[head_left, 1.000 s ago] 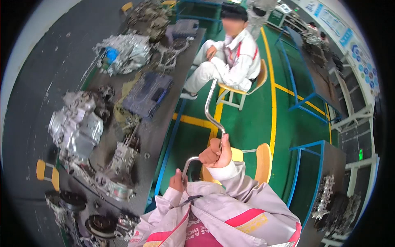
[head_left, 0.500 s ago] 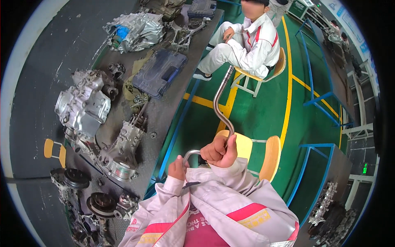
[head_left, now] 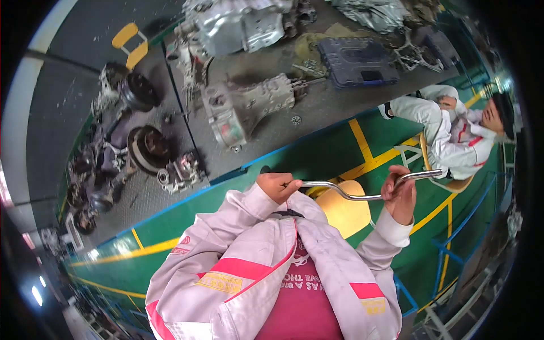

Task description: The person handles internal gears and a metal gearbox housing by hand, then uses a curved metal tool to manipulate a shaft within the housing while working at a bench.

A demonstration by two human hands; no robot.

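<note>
A shiny speed wrench [head_left: 362,198] with a crank-shaped bend lies roughly level in front of my body, held up off the workbench. At its left end, my left hand [head_left: 276,187] is closed around the bar, thumb along it. My right hand [head_left: 399,194] grips the bend farther right, fingers curled round the metal. The wrench's far end sticks out to the right beyond that hand. Beyond my hands, on the bench, lies a grey metal gearbox casing [head_left: 252,107].
The dark metal workbench [head_left: 272,139] carries a blue plastic tool case [head_left: 358,61], a large silver housing [head_left: 241,25] and brake drum assemblies [head_left: 148,148]. A yellow chair [head_left: 344,211] stands below the wrench. To the right, a person [head_left: 453,127] sits on another chair.
My view has swung left toward the bench. The speed wrench has turned from pointing away from me to lying crosswise, and my hands are farther apart on it.
</note>
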